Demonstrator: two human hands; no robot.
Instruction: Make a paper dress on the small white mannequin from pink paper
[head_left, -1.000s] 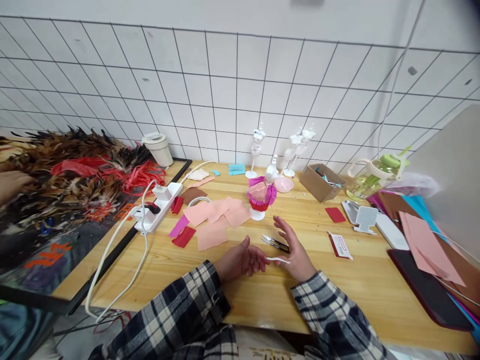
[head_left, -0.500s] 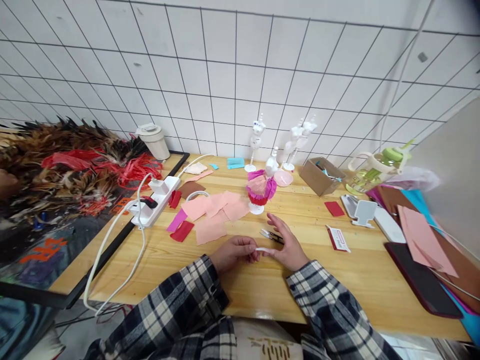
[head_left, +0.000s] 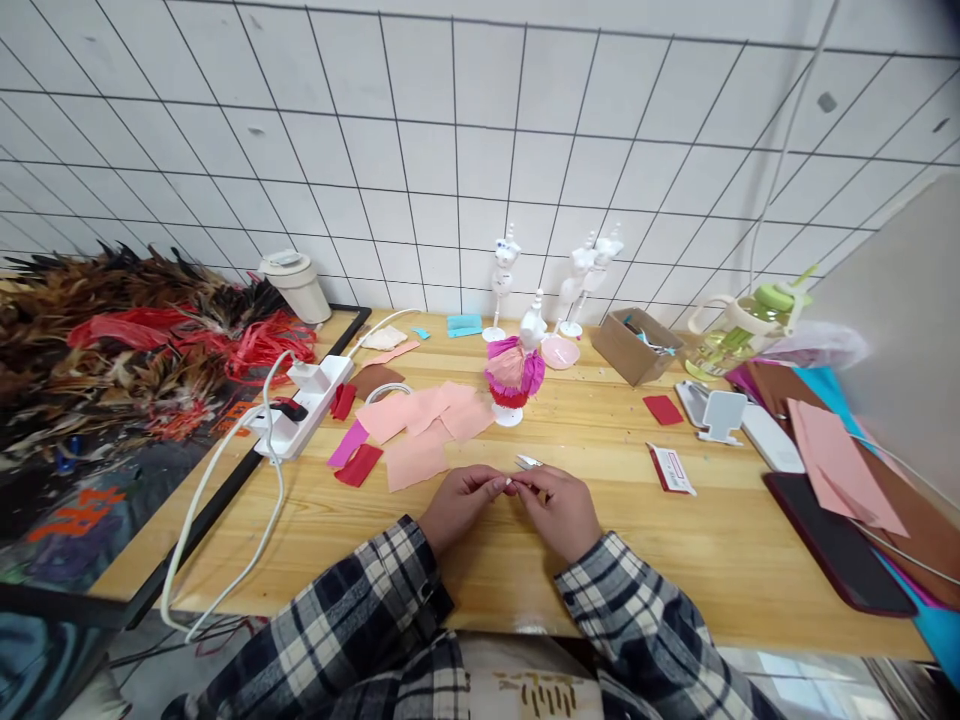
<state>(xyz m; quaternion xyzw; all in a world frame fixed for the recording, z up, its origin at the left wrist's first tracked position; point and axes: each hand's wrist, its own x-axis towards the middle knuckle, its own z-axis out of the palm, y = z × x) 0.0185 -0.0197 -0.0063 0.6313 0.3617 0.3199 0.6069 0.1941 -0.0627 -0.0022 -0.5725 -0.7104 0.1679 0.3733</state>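
Observation:
My left hand point(head_left: 463, 503) and my right hand point(head_left: 559, 508) meet fingertip to fingertip over the wooden table point(head_left: 675, 545). Both pinch a small white piece point(head_left: 509, 483) between them; too little of it shows to name it. Small scissors point(head_left: 529, 462) lie on the table just behind my right fingers. Further back stands a little white figure dressed in pink and red paper point(head_left: 511, 372). Pale pink paper pieces point(head_left: 420, 425) lie to the left of it.
A white power strip point(head_left: 304, 405) with cables sits at the left, beside a heap of feathers point(head_left: 112, 340). White figure stands point(head_left: 592, 275), a pink bowl point(head_left: 560, 352), a cardboard box point(head_left: 636, 346), a phone stand point(head_left: 720, 415) and coloured sheets point(head_left: 840, 450) fill the back and right.
My hands drew together. The right hand, open a second ago with the white piece across its fingers, has closed, and both hands now pinch the piece.

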